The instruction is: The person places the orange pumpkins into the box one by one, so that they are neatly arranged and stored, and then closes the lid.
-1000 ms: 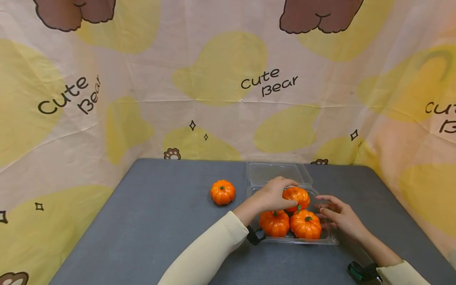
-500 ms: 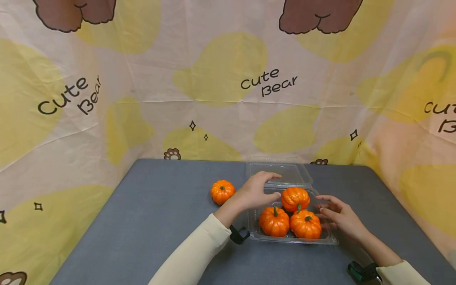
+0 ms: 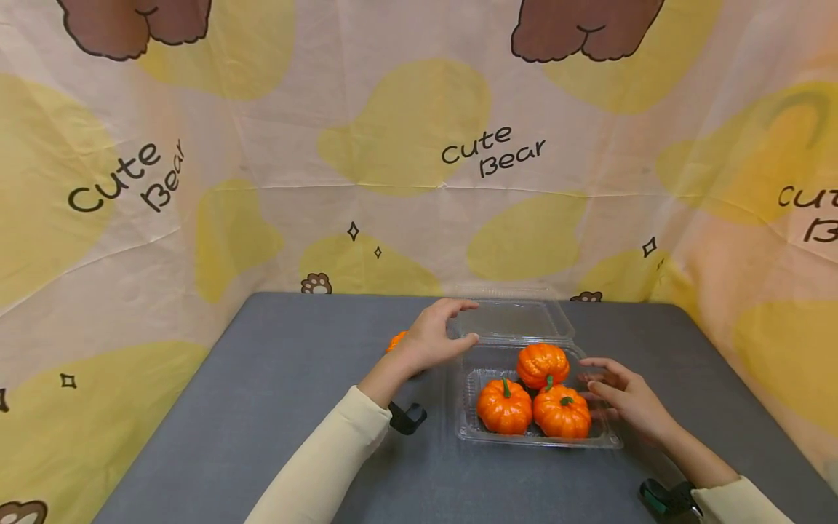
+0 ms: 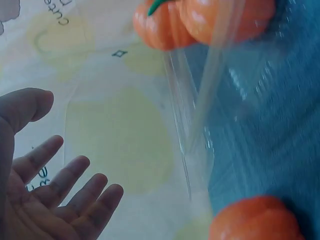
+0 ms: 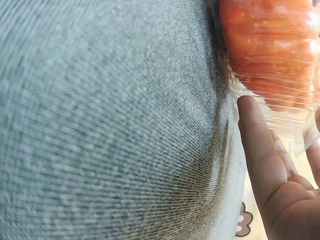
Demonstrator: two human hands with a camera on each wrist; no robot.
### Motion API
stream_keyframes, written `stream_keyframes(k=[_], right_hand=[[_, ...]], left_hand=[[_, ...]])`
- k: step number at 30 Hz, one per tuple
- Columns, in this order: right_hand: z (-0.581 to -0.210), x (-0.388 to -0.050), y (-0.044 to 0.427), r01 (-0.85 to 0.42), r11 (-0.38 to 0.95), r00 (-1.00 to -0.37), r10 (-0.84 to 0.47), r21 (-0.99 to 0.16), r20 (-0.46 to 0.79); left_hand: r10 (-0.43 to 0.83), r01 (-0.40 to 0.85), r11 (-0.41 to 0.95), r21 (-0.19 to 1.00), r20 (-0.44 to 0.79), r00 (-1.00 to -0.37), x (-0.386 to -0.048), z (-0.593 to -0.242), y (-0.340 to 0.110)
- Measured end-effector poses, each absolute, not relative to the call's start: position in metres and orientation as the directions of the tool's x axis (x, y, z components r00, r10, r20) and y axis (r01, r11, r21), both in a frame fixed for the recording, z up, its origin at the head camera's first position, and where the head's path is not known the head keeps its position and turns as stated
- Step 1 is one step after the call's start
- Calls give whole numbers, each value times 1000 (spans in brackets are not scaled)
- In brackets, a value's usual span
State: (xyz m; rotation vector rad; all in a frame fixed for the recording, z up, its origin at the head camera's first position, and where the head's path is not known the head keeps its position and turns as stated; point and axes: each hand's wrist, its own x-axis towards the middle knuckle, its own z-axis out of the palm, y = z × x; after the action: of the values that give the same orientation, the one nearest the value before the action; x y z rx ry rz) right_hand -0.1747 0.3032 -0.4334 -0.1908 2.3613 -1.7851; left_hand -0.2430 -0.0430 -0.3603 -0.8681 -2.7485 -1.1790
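Currently the left hand (image 3: 428, 340) is spread near one pumpkin (image 4: 255, 221). The right hand (image 3: 630, 399) spreads beside the right edge of the box (image 3: 486, 377)

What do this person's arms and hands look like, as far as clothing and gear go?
The left hand and right hand are gloveless. The left sleeve and right sleeve are plain cream. A black band shows by the left cuff, and a black-and-green device by the right.
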Motion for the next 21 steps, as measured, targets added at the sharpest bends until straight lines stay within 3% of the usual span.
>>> stream_keyframes(k=[21], right_hand=[[-432, -174, 303, -1, 274, -976, -208, -962, -58]], left_hand=[[319, 313, 611, 728, 135, -938, -256, -358, -107]])
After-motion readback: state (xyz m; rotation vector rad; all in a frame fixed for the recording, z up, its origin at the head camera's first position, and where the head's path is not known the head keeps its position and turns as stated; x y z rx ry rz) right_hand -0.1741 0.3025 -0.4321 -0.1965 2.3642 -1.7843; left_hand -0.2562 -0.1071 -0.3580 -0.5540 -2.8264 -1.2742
